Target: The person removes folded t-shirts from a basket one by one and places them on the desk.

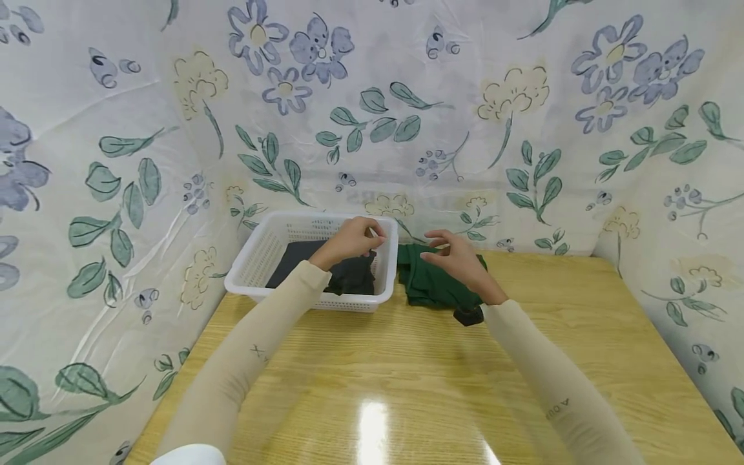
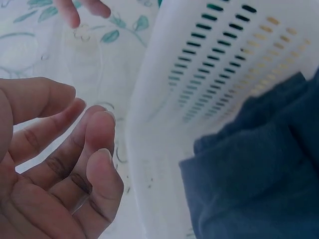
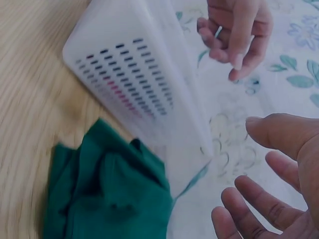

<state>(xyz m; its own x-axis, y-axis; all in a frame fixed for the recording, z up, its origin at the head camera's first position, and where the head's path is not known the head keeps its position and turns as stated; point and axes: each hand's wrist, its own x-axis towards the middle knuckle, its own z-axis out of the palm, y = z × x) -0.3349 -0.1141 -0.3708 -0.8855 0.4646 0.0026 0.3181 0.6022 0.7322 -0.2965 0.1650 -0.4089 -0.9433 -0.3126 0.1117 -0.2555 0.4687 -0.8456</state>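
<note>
My left hand (image 1: 353,240) hovers over the right part of a white plastic basket (image 1: 244,271), its fingers loosely bent around nothing. Inside the basket lies dark folded cloth (image 1: 356,274), which looks dark blue in the left wrist view (image 2: 244,179). To the right, my right hand (image 1: 456,258) is above a green folded cloth (image 1: 427,284) on the table. Its fingers are spread and relaxed, apart from the cloth, as the right wrist view shows (image 3: 274,189). A small black piece (image 1: 468,316) sits at the green cloth's front edge, below my right wrist; its kind is unclear.
The basket and green cloth stand side by side at the back of a wooden table (image 1: 360,361). Behind and on both sides hangs a floral curtain (image 1: 372,161). The basket's slotted wall (image 3: 124,79) rises just left of the green cloth.
</note>
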